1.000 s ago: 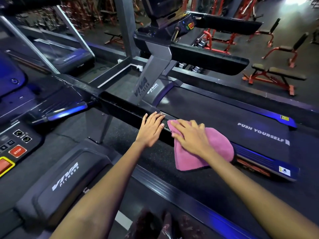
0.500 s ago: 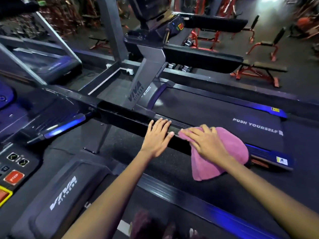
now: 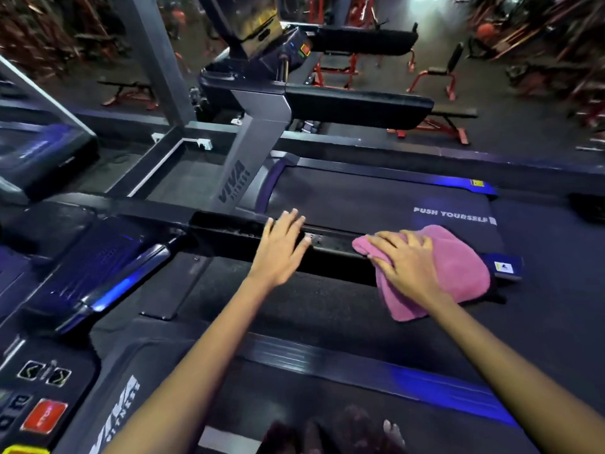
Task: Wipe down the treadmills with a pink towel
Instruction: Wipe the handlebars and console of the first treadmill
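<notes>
Head view, right hand [image 3: 406,267] fingers spread, pressing pink towel [image 3: 458,273] further right, left hand [image 3: 281,250] flat

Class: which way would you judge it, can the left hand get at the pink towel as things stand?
Probably yes: the left hand rests flat on the side rail, bare rail between it and the pink towel, though the right hand covers the near part.

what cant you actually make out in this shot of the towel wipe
- Head view: the side rail under the pink towel is covered by the towel and the right hand.
- Head view: the left hand hides its own palm, so contact with the rail is unclear.
- Head view: the red button label is blurred.
- Head view: the feet are cut off by the bottom edge.
</notes>
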The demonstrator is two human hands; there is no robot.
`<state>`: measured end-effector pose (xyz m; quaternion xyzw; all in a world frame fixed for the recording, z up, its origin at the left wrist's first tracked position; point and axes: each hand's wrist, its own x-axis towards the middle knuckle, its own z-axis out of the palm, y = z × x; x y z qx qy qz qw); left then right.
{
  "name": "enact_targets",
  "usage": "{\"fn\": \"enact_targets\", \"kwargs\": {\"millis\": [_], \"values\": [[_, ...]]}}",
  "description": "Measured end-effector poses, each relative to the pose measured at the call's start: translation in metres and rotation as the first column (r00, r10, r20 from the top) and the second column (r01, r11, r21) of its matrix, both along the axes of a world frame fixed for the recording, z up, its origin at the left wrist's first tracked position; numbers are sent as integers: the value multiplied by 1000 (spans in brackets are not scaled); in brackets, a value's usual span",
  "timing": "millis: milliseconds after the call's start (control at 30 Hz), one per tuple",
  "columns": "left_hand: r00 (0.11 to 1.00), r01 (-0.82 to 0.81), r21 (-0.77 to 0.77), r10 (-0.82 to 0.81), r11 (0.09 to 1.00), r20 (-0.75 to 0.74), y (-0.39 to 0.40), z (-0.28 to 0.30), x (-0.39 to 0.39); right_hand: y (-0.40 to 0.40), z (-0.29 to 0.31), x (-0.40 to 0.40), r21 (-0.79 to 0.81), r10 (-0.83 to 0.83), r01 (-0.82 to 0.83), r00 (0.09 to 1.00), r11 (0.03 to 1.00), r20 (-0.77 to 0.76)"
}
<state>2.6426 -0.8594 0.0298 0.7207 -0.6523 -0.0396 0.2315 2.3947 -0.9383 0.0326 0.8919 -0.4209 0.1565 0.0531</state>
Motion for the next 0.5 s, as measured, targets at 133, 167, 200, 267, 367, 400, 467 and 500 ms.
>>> {"fn": "enact_targets", "kwargs": {"millis": [133, 167, 200, 267, 367, 400, 467, 500], "values": [[992, -68, 125, 54, 990, 113, 1, -8, 19, 14, 3, 28, 36, -15, 12, 996, 999, 90], [989, -67, 150, 46, 986, 140, 2, -10, 19, 13, 1, 26, 26, 25, -28, 996, 999, 83], [986, -59, 152, 33, 987, 165, 4, -13, 18, 10, -1, 19, 11, 84, -85, 994, 996, 67], [981, -50, 132, 24, 990, 192, 6, -16, 18, 1, -2, 1, -31, 194, -193, 980, 981, 34], [979, -48, 129, 21, 990, 202, 7, -16, 20, -7, 5, -3, 14, 140, -141, 988, 990, 60], [979, -47, 131, 19, 990, 202, 7, -16, 20, -7, 7, 5, 44, 90, -94, 992, 995, 84], [980, -43, 133, 16, 990, 199, 7, -16, 19, -4, 9, 30, 79, 35, -43, 994, 996, 103], [980, -41, 135, 13, 990, 197, 8, -16, 19, -2, 9, 42, 83, 41, -49, 995, 995, 94]]}}
